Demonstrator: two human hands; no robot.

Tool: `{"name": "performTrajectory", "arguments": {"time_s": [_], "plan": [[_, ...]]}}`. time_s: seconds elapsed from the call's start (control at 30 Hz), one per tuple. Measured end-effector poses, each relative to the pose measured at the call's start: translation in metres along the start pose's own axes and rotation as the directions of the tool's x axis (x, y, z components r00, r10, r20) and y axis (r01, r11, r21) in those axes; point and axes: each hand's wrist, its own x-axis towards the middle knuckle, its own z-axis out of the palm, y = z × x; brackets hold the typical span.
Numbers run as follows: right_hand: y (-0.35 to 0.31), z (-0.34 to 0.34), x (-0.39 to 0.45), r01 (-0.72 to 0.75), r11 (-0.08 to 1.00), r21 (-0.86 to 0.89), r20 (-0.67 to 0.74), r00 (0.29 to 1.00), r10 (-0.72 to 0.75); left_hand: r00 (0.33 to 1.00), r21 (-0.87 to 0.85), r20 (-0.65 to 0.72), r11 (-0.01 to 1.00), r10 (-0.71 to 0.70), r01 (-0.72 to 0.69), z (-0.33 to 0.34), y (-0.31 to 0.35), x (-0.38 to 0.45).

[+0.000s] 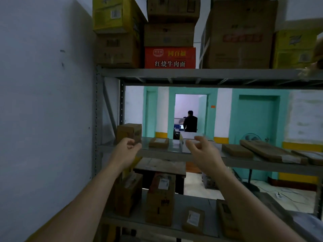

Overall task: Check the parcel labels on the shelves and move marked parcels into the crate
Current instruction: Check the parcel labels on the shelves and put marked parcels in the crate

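Both hands (128, 148) (201, 149) empty before shelved parcels (159, 142)

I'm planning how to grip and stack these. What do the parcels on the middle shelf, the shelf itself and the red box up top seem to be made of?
The flat parcel looks like matte brown cardboard with a white paper label. The middle shelf seems to be grey painted metal, its upright punched with holes. The red box looks like printed cardboard, slightly glossier.
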Motion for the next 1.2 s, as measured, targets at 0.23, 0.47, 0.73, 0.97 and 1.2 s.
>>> {"name": "performTrajectory", "arguments": {"time_s": [0.23,0.47,0.73,0.97,1.2], "plan": [[0.025,0.082,0.08,0.027,0.999,0.043,0.065,0.997,-0.03,1.0,0.065,-0.021,0.998,-0.02,0.021,0.016,-0.05,0.086],[0.045,0.144,0.181,0.038,0.997,0.07,0.144,0.988,-0.048,0.993,0.084,-0.077,0.991,-0.093,0.099,0.036,-0.086,0.182],[0.052,0.22,0.256,0.065,0.995,0.069,0.241,0.967,-0.08,0.98,0.093,-0.145,0.984,-0.136,0.15,0.031,-0.124,0.258],[0.051,0.295,0.306,0.074,0.995,0.064,0.273,0.958,-0.089,0.977,0.12,-0.176,0.982,-0.121,0.143,0.022,-0.16,0.327],[0.033,0.362,0.359,0.081,0.997,0.01,0.23,0.97,-0.081,0.978,0.106,-0.187,0.987,-0.096,0.118,0.012,-0.202,0.41]]}}
